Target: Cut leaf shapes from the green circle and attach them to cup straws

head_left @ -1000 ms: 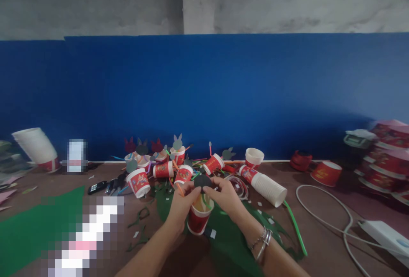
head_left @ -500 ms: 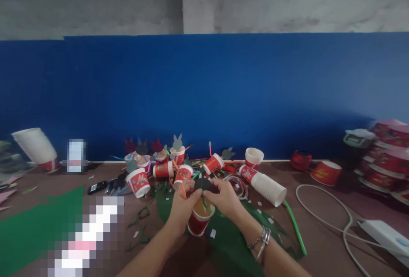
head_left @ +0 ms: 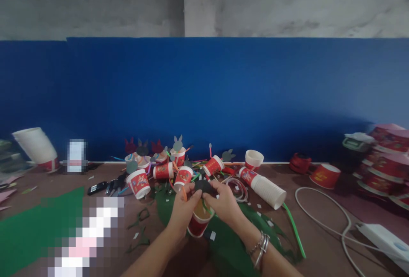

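Observation:
A red paper cup [head_left: 198,226] stands upright in front of me, its white rim facing up. Over its far rim is a dark round paper piece [head_left: 202,186]. My left hand [head_left: 185,204] pinches this piece from the left, thumb at its lower edge. From the other side my right hand [head_left: 223,198] grips it, the two thumbs almost meeting. A green strip shows inside the cup below the thumbs. Something orange sticks up by my left fingers. How the dark piece joins the cup is hidden by my hands.
Red cups with paper rabbit heads and pipe cleaners [head_left: 138,183] crowd the back. A stack of white-rimmed cups [head_left: 268,189] lies right of them. Green paper [head_left: 41,226] lies left, keys [head_left: 111,186] beyond it. A white cable [head_left: 319,223] loops near a power strip [head_left: 383,238].
Both hands stay on the dark paper piece, with only a very slight shift of the fingers. The view has tilted a little; the cup stays in place.

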`<action>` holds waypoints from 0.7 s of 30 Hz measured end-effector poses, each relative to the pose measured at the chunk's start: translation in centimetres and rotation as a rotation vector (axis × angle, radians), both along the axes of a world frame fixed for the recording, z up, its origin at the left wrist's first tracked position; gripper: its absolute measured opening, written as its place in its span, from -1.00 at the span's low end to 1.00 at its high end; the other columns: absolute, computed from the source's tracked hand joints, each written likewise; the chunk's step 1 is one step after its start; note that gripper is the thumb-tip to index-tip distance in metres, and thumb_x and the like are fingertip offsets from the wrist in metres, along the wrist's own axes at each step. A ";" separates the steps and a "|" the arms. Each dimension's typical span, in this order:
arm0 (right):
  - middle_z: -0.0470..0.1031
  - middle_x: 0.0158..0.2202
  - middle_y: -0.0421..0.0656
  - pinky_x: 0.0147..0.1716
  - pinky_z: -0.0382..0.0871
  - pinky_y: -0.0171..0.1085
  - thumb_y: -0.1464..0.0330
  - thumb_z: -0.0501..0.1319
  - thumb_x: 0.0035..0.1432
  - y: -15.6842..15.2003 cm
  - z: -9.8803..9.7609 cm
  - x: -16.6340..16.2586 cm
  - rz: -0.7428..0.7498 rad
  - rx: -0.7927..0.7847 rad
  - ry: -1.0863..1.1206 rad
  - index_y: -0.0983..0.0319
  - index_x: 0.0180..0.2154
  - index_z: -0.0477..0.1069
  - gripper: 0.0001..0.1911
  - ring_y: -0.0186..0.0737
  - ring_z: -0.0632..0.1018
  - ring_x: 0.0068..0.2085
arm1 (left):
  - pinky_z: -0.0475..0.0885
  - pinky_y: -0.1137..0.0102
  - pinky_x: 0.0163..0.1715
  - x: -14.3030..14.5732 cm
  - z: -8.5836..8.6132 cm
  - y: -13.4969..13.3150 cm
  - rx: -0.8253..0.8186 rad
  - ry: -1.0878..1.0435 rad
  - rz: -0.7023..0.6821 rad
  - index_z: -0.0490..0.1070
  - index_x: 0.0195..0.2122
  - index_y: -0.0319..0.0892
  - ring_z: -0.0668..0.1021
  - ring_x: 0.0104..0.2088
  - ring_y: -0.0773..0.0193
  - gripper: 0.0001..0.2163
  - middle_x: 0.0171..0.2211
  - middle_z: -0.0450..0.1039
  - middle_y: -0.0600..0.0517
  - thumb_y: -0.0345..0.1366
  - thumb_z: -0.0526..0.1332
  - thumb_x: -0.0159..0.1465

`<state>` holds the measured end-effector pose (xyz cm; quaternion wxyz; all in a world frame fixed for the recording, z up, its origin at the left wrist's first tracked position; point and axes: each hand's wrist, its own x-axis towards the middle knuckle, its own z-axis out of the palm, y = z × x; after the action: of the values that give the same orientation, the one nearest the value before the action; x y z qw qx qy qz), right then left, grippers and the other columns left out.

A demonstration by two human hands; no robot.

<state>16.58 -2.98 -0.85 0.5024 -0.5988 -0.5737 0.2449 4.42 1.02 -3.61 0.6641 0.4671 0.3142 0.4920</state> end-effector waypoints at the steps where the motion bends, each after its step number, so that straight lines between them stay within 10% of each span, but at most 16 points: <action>1: 0.42 -0.57 -0.22 -0.47 0.27 -0.34 0.43 0.16 -0.11 0.1 -0.1 0.0 0.008 -0.006 0.033 0.30 -0.50 0.43 -0.91 -0.28 0.39 -0.49 | 0.38 0.44 -0.36 0.0 -0.1 0.0 -0.016 -0.019 -0.007 0.44 -0.40 -0.23 0.50 -0.45 0.32 -0.72 -0.48 0.48 0.05 -0.20 0.40 -0.08; 9: 0.52 -0.49 -0.15 -0.39 0.34 -0.27 0.29 0.32 -0.17 0.8 -0.3 1.4 0.001 0.001 0.488 0.30 -0.37 0.43 -0.73 -0.21 0.48 -0.45 | 0.39 0.28 -0.16 0.2 -1.2 0.6 0.040 -0.102 -0.259 0.26 0.03 -0.15 0.54 -0.18 0.08 -0.28 -0.14 0.50 -0.10 -0.17 0.44 -0.19; 21: 0.48 -0.57 -0.19 -0.47 0.28 -0.33 0.31 0.28 -0.14 0.4 -0.3 1.3 -0.024 -0.095 0.200 0.35 -0.48 0.51 -0.79 -0.26 0.43 -0.49 | 0.38 0.29 -0.18 0.2 -1.8 0.2 0.069 -0.012 -0.364 0.28 -0.04 -0.20 0.54 -0.20 0.10 -0.34 -0.18 0.52 -0.12 -0.17 0.45 -0.17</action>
<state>17.87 -2.56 -1.19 0.5312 -0.6013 -0.5012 0.3242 4.57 1.17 -5.40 0.7275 0.5359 0.2036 0.3770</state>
